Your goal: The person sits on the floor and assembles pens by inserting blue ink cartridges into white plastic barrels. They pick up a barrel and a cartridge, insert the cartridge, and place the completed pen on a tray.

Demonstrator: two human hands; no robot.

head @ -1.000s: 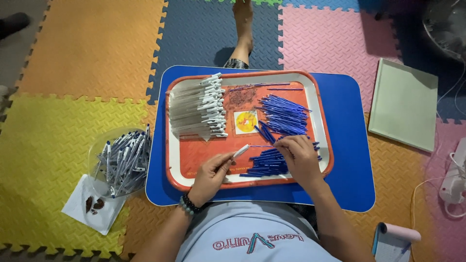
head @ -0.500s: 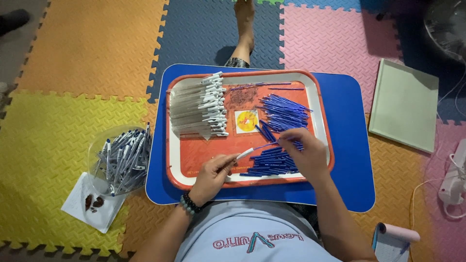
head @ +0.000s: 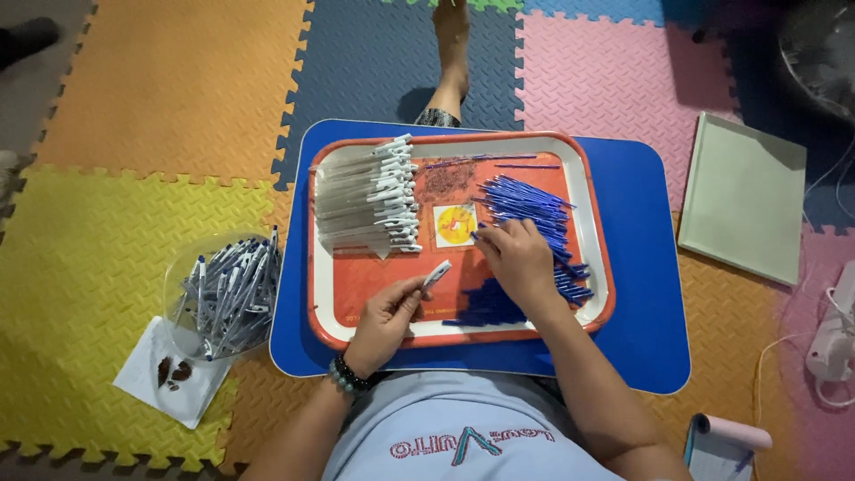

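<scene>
While the left hand (head: 385, 313) pinches one clear pen barrel with a white cap (head: 431, 276) and holds it just above the orange tray (head: 356, 294), the right hand (head: 517, 258) lies spread with loose fingers on the heap of blue ink refills (head: 525, 209), touching them but, as far as I can tell, not yet gripping one. This looks like the picking stage of pen assembly: a barrel is ready and a refill is being singled out. The next move would call for isolating one thin refill from the tangle and lining its tip up with the barrel's open end. One tray sits on one blue lap counter (head: 641, 267). The stack of barrels (head: 365, 200), the refills and the finished pens in the clear bowl (head: 223, 294) on the foam floor mat are too many to count. One yellow round sticker (head: 455, 223) lies mid-tray.
</scene>
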